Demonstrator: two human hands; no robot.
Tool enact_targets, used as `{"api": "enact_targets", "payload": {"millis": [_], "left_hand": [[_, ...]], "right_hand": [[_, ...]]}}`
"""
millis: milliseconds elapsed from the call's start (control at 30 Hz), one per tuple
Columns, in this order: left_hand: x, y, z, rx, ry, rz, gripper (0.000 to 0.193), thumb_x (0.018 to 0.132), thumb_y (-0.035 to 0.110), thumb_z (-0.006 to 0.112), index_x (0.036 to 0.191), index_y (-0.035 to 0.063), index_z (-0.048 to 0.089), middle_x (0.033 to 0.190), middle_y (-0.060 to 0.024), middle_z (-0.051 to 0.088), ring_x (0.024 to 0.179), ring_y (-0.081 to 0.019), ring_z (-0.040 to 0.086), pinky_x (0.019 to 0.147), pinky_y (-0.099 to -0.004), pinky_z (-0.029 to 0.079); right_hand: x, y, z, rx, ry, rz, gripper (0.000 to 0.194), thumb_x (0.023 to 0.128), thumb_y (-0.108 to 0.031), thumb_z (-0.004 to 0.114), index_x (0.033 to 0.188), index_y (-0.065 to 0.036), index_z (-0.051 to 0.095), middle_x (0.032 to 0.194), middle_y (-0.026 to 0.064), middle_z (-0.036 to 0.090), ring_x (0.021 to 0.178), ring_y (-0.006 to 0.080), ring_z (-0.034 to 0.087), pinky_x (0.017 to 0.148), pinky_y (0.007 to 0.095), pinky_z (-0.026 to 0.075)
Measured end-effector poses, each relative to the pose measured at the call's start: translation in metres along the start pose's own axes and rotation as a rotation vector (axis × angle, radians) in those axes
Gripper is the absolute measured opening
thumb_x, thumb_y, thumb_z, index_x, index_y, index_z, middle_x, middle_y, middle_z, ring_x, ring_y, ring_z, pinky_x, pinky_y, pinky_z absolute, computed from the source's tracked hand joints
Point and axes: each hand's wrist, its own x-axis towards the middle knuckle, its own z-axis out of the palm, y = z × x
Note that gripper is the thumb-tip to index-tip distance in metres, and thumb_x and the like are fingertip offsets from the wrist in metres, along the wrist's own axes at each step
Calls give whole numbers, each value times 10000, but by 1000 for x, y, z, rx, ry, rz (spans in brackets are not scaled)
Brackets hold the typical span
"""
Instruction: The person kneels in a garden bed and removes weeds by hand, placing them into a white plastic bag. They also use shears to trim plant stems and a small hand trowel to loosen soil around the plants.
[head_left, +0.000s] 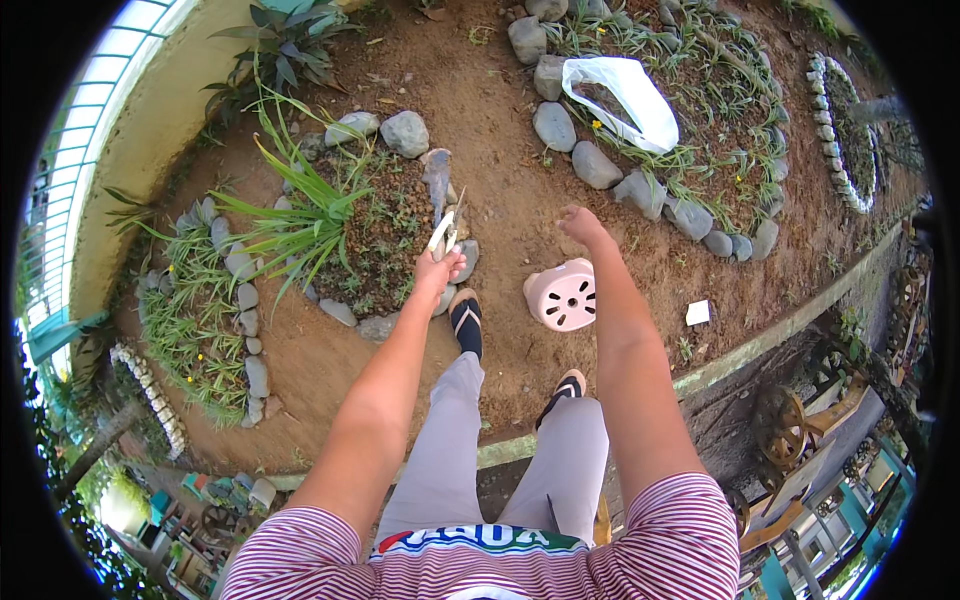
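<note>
Garden shears with pale handles (444, 232) are gripped in my left hand (439, 268), their blades pointing up and away from me. They are over the right edge of a stone-ringed bed of small plants, beside a long-leaved green plant (319, 206). My right hand (583, 226) hangs over bare soil with its fingers partly curled, and nothing shows in it. Just below that hand, a pink plastic stool (562, 300) with slots in its round top stands on the ground, partly hidden by my right forearm.
A white plastic bag (637, 105) lies on the stone-edged bed at the upper right. Grey stones (596, 165) border that bed. A small white piece (697, 313) rests on the soil at right. A low concrete curb (757, 345) runs behind my feet; a yellow wall (142, 120) stands at left.
</note>
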Motion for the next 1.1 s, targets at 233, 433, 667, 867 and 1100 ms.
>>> {"api": "enact_targets", "payload": {"millis": [233, 433, 667, 867, 1100], "left_hand": [[6, 54, -13, 0, 22, 85, 269, 903, 179, 642, 1088, 5, 553, 868, -62, 681, 697, -91, 645, 588, -199, 521], [20, 76, 7, -77, 75, 97, 259, 913, 156, 624, 1107, 23, 518, 869, -57, 673, 690, -93, 645, 568, -199, 507], [91, 100, 63, -80, 144, 64, 167, 901, 126, 615, 1045, 51, 573, 791, -40, 668, 636, -99, 626, 541, -243, 478], [168, 129, 137, -34, 144, 128, 196, 887, 69, 627, 1057, 41, 533, 795, -56, 642, 590, -114, 605, 525, -245, 490], [223, 156, 170, 367, 350, 191, 432, 822, 344, 715, 1104, 32, 616, 914, -113, 669, 879, -235, 637, 795, -362, 479]], "right_hand": [[16, -96, 17, 89, 47, -120, 334, 814, -217, 653, 1128, -102, 646, 993, 153, 686, 949, 275, 654, 823, 373, 505], [46, -151, 19, 301, -93, -74, 422, 869, -385, 621, 1115, -42, 633, 988, 154, 680, 916, 251, 653, 790, 363, 510], [104, -191, 9, 726, -443, 154, 718, 872, -614, 522, 1188, 29, 558, 1087, 166, 631, 924, 280, 609, 826, 415, 498], [176, -180, -29, 921, -484, 246, 518, 872, -533, 576, 1059, -51, 560, 968, 142, 643, 831, 250, 594, 766, 388, 490], [261, -159, -71, 967, -412, 217, 366, 836, -441, 625, 950, -96, 578, 729, 77, 623, 587, 201, 548, 544, 338, 440]]}}
